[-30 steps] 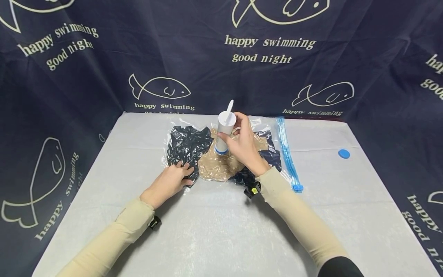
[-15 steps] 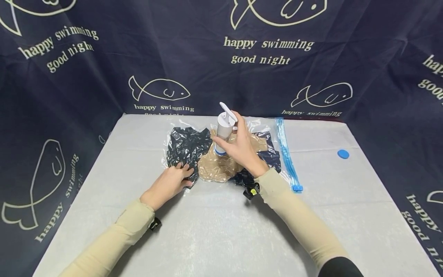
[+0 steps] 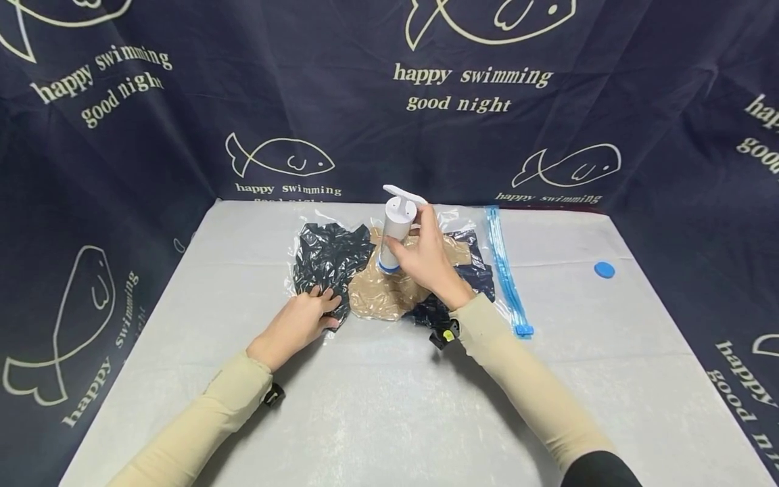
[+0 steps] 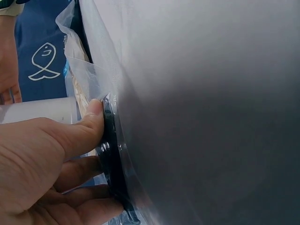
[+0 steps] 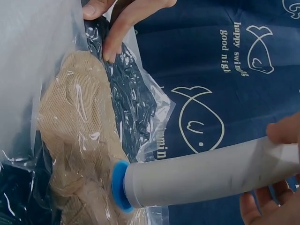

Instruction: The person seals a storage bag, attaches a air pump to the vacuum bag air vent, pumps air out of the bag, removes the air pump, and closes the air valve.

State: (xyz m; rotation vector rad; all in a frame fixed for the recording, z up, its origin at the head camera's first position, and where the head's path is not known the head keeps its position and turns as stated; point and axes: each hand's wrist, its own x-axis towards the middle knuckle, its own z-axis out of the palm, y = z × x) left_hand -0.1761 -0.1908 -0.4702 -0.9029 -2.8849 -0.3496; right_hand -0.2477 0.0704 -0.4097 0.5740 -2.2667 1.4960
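Observation:
A clear vacuum storage bag lies flat with folded clothes sealed inside: black at left, ribbed tan in the middle, dark navy at right. A white cylindrical hand pump stands on its middle, leaning slightly. The pump's lower end sits on a blue valve ring. My right hand grips the pump's barrel, thumb on the near side and fingers behind. At the bag's near left corner, my left hand presses the plastic over the black clothing, fingers spread. The thumb rests along the bag's edge in the left wrist view.
A blue zip strip with a slider runs along the bag's right side. Further right on the white table lies a round blue cap. Dark blue curtain with fish prints encloses the back and sides.
The white handle on the pump's top has turned from nearly edge-on to broadside. The pump and right hand swayed slightly left, then back right. The left hand has stayed in place.

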